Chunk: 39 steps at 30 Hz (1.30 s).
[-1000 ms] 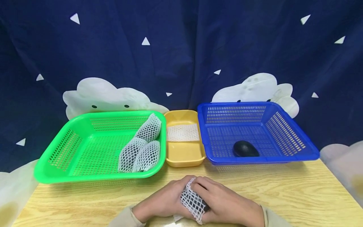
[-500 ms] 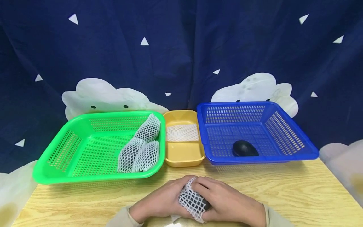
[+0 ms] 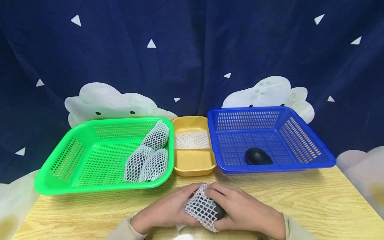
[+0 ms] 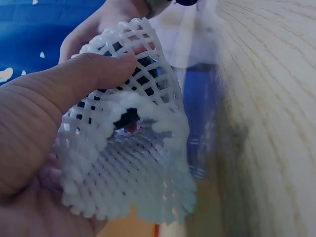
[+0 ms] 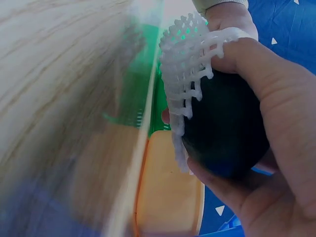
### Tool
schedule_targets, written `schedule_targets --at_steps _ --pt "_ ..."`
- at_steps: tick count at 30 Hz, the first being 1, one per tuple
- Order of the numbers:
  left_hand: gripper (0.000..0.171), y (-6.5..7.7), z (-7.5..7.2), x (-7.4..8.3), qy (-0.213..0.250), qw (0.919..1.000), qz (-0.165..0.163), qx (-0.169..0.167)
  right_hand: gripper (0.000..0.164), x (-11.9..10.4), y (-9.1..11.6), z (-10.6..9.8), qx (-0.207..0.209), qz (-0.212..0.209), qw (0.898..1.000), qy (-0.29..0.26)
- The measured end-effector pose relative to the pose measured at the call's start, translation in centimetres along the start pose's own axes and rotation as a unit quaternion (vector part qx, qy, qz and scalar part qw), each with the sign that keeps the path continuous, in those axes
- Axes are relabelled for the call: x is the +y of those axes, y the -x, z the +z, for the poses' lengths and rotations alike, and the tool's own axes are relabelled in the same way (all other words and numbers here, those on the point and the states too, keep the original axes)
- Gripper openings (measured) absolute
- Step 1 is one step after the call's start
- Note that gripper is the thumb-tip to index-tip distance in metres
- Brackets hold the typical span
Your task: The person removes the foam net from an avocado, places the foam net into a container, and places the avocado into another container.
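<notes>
Over the front of the table, my left hand (image 3: 169, 210) grips a white foam net sleeve (image 3: 200, 206) with its thumb pressed along the mesh. My right hand (image 3: 240, 208) holds a smooth dark avocado-like fruit (image 3: 220, 211), which sits partly inside the sleeve. In the right wrist view the bare end of the fruit (image 5: 227, 123) sticks out between thumb and fingers, with the net edge (image 5: 190, 84) around its other part. The left wrist view looks into the sleeve's opposite, loose end (image 4: 133, 163), with dark patches visible through the mesh.
A green basket (image 3: 105, 190) at the left holds several netted dark fruits (image 3: 154, 165). Between the baskets, a yellow tray (image 3: 195, 163) carries a flat foam net (image 3: 192, 140). One bare dark fruit (image 3: 258, 156) lies in the blue basket (image 3: 276, 168) at right. A patterned curtain (image 3: 186, 50) hangs behind.
Both hands have shifted slightly, the left one leftward. The sleeve is spread wider over the fruit, with more of the mesh and the fruit's dark end showing between the hands.
</notes>
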<state>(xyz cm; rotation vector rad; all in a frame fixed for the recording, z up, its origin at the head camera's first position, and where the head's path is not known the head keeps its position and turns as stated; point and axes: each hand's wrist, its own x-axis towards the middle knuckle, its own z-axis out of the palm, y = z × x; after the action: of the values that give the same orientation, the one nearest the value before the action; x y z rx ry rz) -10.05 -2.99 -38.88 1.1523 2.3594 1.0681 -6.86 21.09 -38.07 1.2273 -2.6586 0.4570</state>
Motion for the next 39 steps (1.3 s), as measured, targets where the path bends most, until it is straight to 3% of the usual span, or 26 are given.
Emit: schedule_targets --at_steps 6,15,29,39 --pt "0.083 0.1 -0.3 0.0 -0.010 0.9999 -0.004 -0.007 0.068 0.0 0.0 -0.1 0.005 -0.003 1.000 0.006" --pt "0.075 0.1 -0.5 -0.4 -0.018 0.9995 0.022 -0.012 0.067 0.1 0.1 -0.4 0.017 -0.006 1.000 0.014" --pt "0.073 0.2 -0.6 -0.7 -0.037 0.9991 0.018 -0.014 0.068 0.4 -0.1 -1.2 0.023 -0.013 1.000 0.016" --pt "0.072 0.2 -0.8 -0.9 -0.034 0.9986 0.033 -0.023 0.067 0.6 0.1 -1.4 0.011 0.001 1.000 0.007"
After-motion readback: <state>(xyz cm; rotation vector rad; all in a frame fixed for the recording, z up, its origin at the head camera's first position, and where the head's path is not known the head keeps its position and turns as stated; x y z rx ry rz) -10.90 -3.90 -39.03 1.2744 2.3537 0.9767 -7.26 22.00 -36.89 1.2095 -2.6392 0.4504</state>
